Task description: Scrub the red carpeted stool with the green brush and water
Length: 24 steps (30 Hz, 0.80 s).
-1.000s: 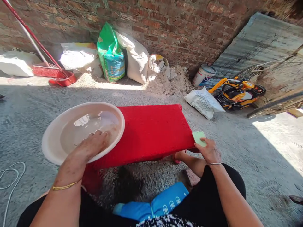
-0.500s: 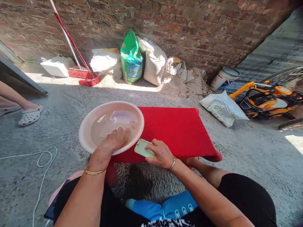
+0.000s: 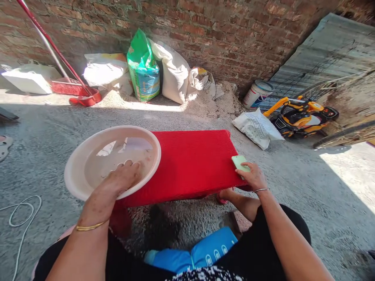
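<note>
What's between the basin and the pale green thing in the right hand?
In the head view, the red cover stretches between the basin and the pale green thing.

A rough red-brick wall (image 3: 205, 43) is running across the back, while a grey corrugated sheet (image 3: 325, 54) is leaning at the right, just beyond a bucket (image 3: 258, 94). Along the wall's foot, a green-and-blue sack (image 3: 143, 76) and a pale sack (image 3: 173, 74) are standing side by side near a heap of grit (image 3: 221, 102). The coarse grey floor (image 3: 293, 175) is lying mostly in shade, with sunlight (image 3: 164, 107) falling in a bright strip near the sacks and slanting across the right edge.
</note>
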Motion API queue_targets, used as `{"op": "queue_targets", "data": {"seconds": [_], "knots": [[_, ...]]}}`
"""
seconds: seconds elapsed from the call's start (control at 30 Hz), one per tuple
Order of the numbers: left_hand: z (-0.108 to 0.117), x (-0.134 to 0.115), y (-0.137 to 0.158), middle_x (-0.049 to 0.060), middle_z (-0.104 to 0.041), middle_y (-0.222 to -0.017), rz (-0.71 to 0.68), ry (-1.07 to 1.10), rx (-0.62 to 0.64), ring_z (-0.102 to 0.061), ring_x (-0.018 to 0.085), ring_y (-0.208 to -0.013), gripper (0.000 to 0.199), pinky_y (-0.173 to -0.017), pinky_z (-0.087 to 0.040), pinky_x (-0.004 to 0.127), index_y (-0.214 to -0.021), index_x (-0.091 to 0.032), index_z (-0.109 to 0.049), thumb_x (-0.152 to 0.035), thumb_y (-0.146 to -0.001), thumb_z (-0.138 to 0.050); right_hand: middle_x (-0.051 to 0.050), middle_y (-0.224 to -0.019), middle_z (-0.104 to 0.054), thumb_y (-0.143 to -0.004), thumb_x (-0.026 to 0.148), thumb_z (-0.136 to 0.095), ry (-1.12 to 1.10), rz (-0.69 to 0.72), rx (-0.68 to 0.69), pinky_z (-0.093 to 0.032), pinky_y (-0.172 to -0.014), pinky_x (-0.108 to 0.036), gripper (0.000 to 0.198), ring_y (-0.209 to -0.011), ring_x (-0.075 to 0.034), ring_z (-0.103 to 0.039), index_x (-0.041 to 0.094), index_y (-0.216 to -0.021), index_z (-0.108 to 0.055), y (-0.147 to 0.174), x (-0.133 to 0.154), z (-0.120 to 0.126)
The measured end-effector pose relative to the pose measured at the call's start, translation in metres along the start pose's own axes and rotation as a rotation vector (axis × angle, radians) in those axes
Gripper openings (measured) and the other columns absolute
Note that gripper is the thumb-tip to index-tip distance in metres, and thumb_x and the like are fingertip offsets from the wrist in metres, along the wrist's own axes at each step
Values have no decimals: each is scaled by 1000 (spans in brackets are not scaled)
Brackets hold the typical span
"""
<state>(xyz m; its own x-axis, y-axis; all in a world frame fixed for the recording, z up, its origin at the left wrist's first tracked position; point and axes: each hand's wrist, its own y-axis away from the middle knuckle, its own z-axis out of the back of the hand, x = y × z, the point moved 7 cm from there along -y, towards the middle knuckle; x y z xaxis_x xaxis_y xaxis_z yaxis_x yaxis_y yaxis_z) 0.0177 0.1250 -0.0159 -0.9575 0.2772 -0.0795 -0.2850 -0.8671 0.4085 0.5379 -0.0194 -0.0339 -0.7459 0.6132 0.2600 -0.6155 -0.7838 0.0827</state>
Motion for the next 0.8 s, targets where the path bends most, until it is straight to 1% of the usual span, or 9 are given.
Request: {"op": "queue_targets", "data": {"seconds": [0.1,0.17,0.2,0.27,0.4,0.47,0.53,0.67,0.8], "knots": [[-4,-4,4,19,-60,-143,7,-26,65,-61,36,-130,53,-102,-52,49,-152,-19,-55,-29,-104,-36,-18,-116,-70,-79,58,-69,104,-197,-109,-52,-86,-49,53,-105,-37,-68,21,-117,-77,-5,-44,21],[-3,-7,5,19,-60,-140,2,-32,57,-61,35,-129,51,-103,-52,50,-150,-19,-56,-28,-104,-36,-20,-115,-71,-79,61,-68,98,-220,-121,-52,-83,-50,56,-104,-39,-68,20,-117,-77,-1,-37,22],[-3,-8,5,19,-61,-139,-2,-33,43,-62,35,-128,50,-103,-52,50,-149,-19,-56,-29,-104,-37,-20,-114,-72,-80,62,-68,67,-186,-100,-52,-82,-48,57,-104,-39,-68,21,-118,-76,3,-21,17],[-1,-9,6,20,-61,-138,-5,-31,24,-61,35,-128,48,-103,-52,51,-147,-19,-57,-30,-104,-37,-16,-113,-73,-82,62,-68,-3,-57,-41,-52,-80,-42,55,-103,-36,-69,23,-119,-75,18,32,2],[1,-12,9,19,-60,-139,-21,-26,36,-60,34,-128,45,-104,-51,50,-141,-18,-59,-28,-103,-38,-8,-113,-70,-86,57,-69,-24,235,107,-49,-78,-33,45,-100,-27,-69,29,-121,-74,69,175,-39],[2,-13,10,18,-60,-140,-32,-26,38,-61,34,-127,44,-103,-51,49,-141,-18,-59,-26,-103,-39,-7,-114,-68,-88,56,-70,-11,303,163,-48,-76,-31,43,-97,-25,-70,31,-122,-73,92,234,-59],[3,-13,10,18,-60,-139,-38,-16,31,-62,34,-125,44,-101,-52,50,-142,-19,-58,-25,-102,-39,-7,-116,-66,-90,58,-68,-10,330,175,-47,-76,-30,44,-95,-24,-69,31,-125,-72,107,276,-72],[-2,-9,4,18,-62,-135,-36,-13,34,-63,36,-124,45,-99,-53,52,-140,-20,-61,-27,-102,-38,-7,-117,-64,-96,66,-59,-19,405,206,-47,-77,-29,47,-97,-23,-69,31,-125,-70,117,313,-92],[-7,-1,-4,19,-60,-138,-7,-26,56,-61,38,-127,50,-100,-54,55,-147,-21,-57,-30,-102,-37,-6,-121,-62,-92,65,-64,11,458,188,-48,-80,-30,49,-101,-23,-68,33,-129,-67,100,296,-92]]}}
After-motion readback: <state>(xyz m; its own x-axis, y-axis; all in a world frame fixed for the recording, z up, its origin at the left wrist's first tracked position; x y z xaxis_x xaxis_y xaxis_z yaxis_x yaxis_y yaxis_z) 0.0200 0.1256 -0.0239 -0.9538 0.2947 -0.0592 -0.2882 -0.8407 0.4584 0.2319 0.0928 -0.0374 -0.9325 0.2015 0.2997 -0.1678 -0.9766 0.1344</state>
